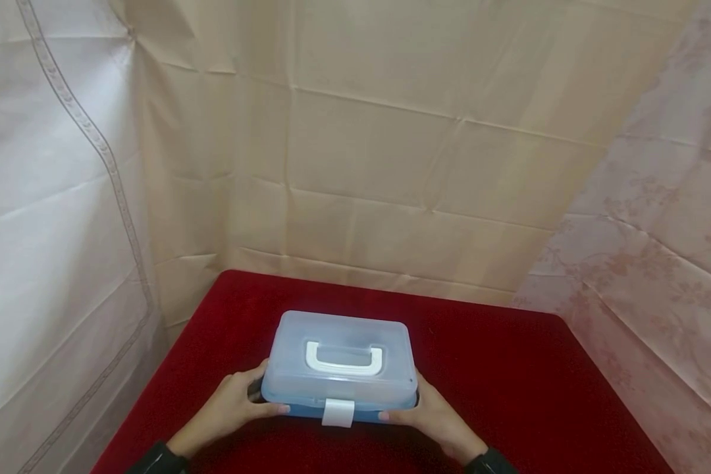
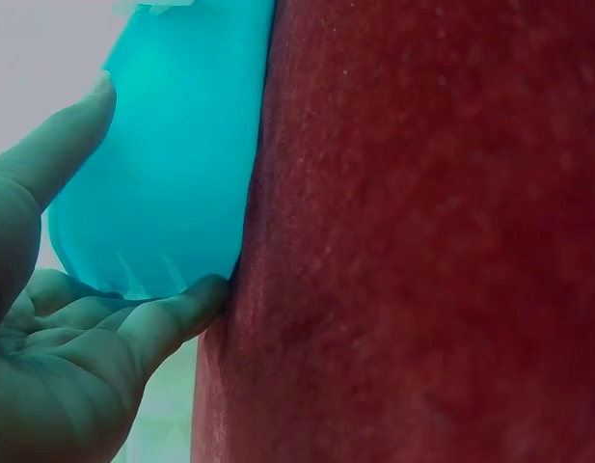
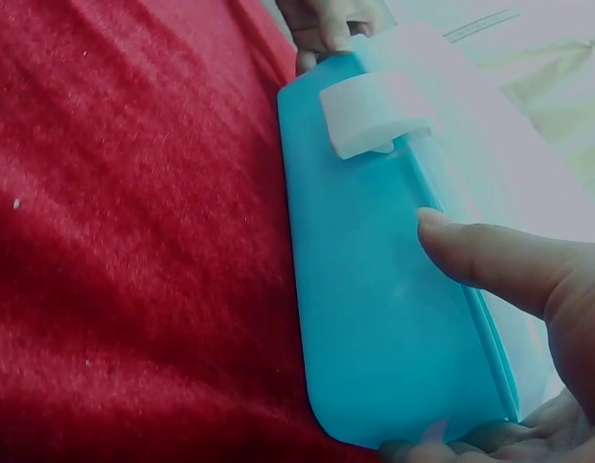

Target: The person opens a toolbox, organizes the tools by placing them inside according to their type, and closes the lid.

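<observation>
A plastic storage box [image 1: 349, 329] with a blue base and a cloudy, see-through lid sits on the red cloth, lid down. On top of the lid lies a white carry handle [image 1: 343, 369]. A white latch [image 1: 338, 413] hangs at the middle of the front side; the right wrist view shows it standing out from the blue wall. My left hand [image 1: 234, 401] grips the box's left end, thumb on the front and the other fingers around the side. At the right end my right hand [image 1: 435, 418] holds it the same way, its thumb [image 3: 480, 258] against the front near the lid's edge.
Red velvety cloth [image 1: 498, 375] covers the table under and around the box. Beige sheeting [image 1: 379, 158] hangs behind the table's far edge. White sheeting [image 1: 53, 217] hangs on the left and a flower-patterned sheet [image 1: 669, 263] on the right.
</observation>
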A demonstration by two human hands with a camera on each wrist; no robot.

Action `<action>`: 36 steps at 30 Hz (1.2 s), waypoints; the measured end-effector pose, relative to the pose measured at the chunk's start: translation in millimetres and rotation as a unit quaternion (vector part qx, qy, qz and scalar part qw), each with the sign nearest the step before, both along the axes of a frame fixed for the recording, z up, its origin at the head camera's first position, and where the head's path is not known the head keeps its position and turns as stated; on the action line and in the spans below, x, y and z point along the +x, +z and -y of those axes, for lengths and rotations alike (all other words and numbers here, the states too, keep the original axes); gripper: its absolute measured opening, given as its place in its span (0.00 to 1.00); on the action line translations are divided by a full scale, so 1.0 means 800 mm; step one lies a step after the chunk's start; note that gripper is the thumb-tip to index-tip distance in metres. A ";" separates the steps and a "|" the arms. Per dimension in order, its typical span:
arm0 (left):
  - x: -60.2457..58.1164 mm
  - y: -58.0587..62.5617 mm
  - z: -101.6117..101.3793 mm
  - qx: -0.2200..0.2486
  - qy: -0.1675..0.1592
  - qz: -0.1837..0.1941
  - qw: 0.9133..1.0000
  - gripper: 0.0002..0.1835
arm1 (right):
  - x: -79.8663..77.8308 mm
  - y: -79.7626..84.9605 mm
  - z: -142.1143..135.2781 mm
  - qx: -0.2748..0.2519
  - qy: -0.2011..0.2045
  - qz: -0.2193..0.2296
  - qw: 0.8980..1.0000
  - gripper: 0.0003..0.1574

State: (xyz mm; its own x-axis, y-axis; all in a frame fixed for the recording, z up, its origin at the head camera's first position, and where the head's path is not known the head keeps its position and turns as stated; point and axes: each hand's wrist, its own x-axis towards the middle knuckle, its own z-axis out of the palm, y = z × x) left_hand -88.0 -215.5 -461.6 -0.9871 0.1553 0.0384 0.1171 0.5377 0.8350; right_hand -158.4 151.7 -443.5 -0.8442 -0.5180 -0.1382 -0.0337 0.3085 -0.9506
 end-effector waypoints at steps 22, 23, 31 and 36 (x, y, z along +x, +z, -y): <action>-0.026 0.016 -0.012 -0.019 0.026 -0.023 0.999 0.53 | -0.005 0.011 -0.015 0.004 -0.041 0.002 0.999 0.57; -0.027 0.015 -0.013 -0.015 0.025 -0.021 0.999 0.53 | -0.007 0.012 -0.017 0.007 -0.040 0.000 0.999 0.56; -0.044 0.017 -0.037 -0.005 -0.001 -0.027 1.000 0.51 | -0.016 0.022 -0.045 0.036 -0.057 -0.016 0.998 0.56; -0.060 0.018 -0.058 0.005 -0.018 -0.042 0.999 0.51 | -0.024 0.026 -0.068 0.035 -0.071 -0.012 0.997 0.55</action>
State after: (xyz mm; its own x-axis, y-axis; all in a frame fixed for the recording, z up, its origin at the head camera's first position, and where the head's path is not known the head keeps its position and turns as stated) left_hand -136.0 -168.8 -447.4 -0.9742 0.1893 0.1227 0.2059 0.5243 0.8263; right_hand -177.7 206.0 -422.8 -0.9119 -0.3828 -0.1479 -0.0078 0.3765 -0.9264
